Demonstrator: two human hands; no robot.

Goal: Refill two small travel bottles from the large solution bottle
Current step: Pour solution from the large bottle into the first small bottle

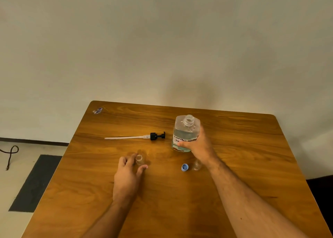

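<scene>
Left hand [128,174] loosely cupped round open small travel bottle [139,160], fingers curled beside it. Blue cap [184,167] and second small bottle [196,165] just below right hand [200,146], gripping uncapped large solution bottle [185,131]. Pump [144,136] beyond left hand.

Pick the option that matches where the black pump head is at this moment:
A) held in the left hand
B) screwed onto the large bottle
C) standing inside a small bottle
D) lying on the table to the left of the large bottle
D: the pump head lies flat on the table with its white tube pointing left, and the large bottle, gripped by the right hand, shows an open neck.
</scene>
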